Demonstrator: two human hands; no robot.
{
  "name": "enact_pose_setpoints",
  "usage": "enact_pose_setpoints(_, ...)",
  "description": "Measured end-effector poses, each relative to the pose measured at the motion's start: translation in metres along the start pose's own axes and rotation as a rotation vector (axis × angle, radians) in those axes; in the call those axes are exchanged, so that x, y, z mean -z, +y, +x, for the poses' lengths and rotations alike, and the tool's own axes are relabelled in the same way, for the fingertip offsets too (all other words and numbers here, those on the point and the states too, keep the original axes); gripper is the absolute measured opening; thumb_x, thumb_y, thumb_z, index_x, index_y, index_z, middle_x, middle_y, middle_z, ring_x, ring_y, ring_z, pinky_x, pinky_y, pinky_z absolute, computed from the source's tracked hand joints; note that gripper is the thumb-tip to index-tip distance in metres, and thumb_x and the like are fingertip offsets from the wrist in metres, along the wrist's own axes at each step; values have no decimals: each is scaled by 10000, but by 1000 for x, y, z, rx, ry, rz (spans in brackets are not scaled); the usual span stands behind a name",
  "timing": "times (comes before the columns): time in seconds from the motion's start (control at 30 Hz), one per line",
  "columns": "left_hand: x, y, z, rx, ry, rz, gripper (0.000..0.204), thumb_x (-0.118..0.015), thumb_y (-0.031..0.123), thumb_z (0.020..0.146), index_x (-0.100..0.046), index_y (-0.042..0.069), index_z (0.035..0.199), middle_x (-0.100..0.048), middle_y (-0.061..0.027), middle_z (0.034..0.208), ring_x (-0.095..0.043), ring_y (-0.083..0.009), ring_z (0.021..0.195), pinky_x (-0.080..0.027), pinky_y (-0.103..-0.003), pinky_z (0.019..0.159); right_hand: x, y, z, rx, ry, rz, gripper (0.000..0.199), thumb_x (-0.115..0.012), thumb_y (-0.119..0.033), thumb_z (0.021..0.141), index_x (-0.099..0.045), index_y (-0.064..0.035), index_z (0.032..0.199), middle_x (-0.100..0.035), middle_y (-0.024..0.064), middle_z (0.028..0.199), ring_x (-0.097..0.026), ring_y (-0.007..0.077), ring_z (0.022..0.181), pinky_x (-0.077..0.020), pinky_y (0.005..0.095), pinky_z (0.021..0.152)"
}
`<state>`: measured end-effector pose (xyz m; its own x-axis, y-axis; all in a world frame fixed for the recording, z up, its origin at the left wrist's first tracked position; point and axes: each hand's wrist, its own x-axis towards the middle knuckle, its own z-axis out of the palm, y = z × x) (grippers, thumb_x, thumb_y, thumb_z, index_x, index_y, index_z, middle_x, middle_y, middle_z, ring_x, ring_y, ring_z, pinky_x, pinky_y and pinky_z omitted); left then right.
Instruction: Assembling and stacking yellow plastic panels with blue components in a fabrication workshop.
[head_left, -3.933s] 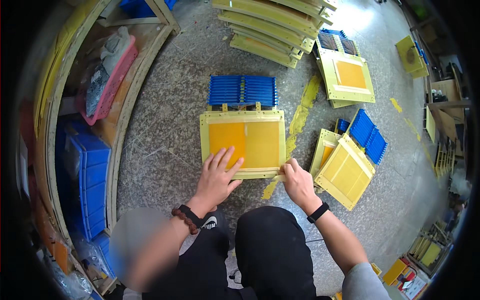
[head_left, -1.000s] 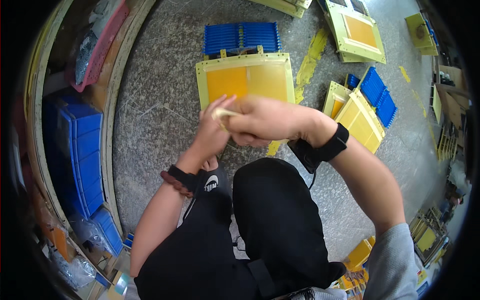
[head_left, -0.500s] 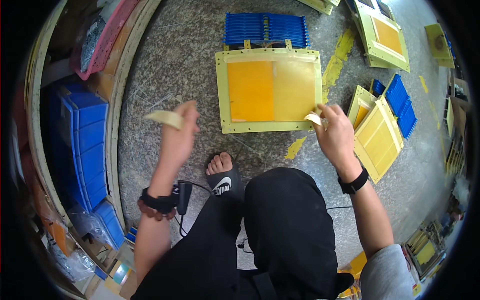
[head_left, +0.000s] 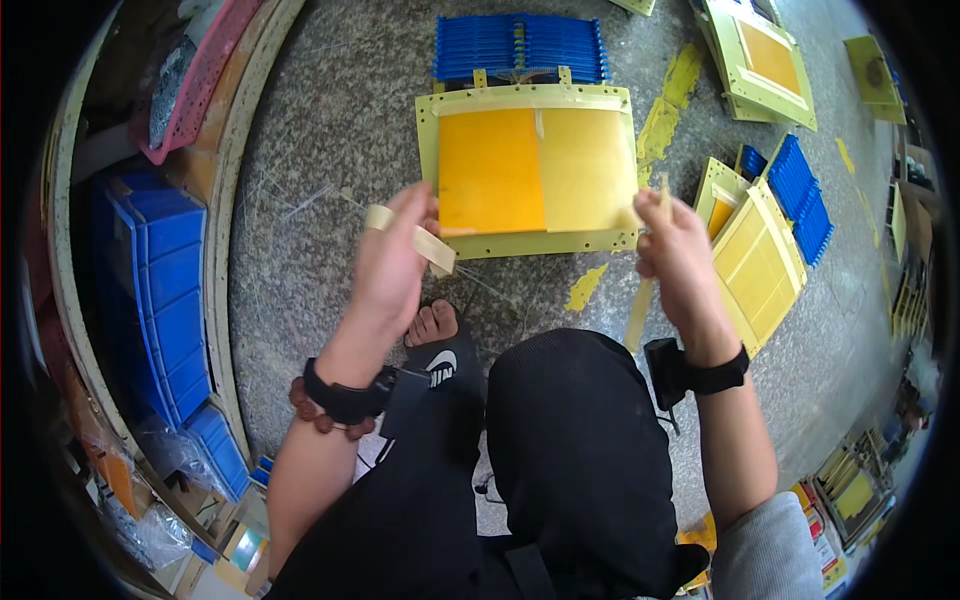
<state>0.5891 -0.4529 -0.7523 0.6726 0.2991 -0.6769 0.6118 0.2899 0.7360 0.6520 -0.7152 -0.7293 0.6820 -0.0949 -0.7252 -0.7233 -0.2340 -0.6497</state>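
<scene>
moved since half a second ago: left hand [head_left: 390, 255], closer in to the near left corner of the rectangular panel [head_left: 520, 170]; right tape strip [head_left: 638, 315], now hanging longer.

item: rectangular panel, half orange, half paler yellow, lying on the speckled floor [head_left: 330, 120] between the hands; blue ribbed block [head_left: 520, 48] at its far edge.

item: right hand [head_left: 675, 245], beside the near right corner; grip pinched together on the cream strip.

item: left hand, left tape strip [head_left: 435, 252] lying across it; through the blur, cannot tell whether the grip is clamped or the tape merely clings.

risks, as judged: dangling tape could snag the black-trousered knee [head_left: 580, 420] if the right hand drops, or fold onto itself if let slack.
</scene>
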Motion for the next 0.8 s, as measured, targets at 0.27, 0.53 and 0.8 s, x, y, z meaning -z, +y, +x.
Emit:
enact_pose_setpoints(0.27,41,14,25,-245,84,592,361,-501,252,1017,-604,17,1270,-627,-70,1107,-590,-138,955,-473,-269,799,23,1,22,632,157,-956,476,-742,-308,839,-651,47,1143,-676,239,1061,-665,357,981,-509,391,880)
enact_pose_setpoints(0.53,6,-20,57,-72,-135,92,386,-465,304,1042,-527,5,1279,-631,-129,1207,-642,-210,1035,-514,-358,883,-6,17,75,269,112,-584,515,-725,-477,819,-714,31,902,-704,218,796,-711,346,782,-540,408,735)
enact_pose_setpoints(0.8,46,112,18,-167,-232,-124,323,-467,210,1034,-590,-53,1176,-668,-114,1118,-645,-182,1017,-507,-334,878,-4,-103,18,654,-39,-295,556,-707,-472,852,-700,85,850,-674,99,673,-644,147,556,-507,279,535)
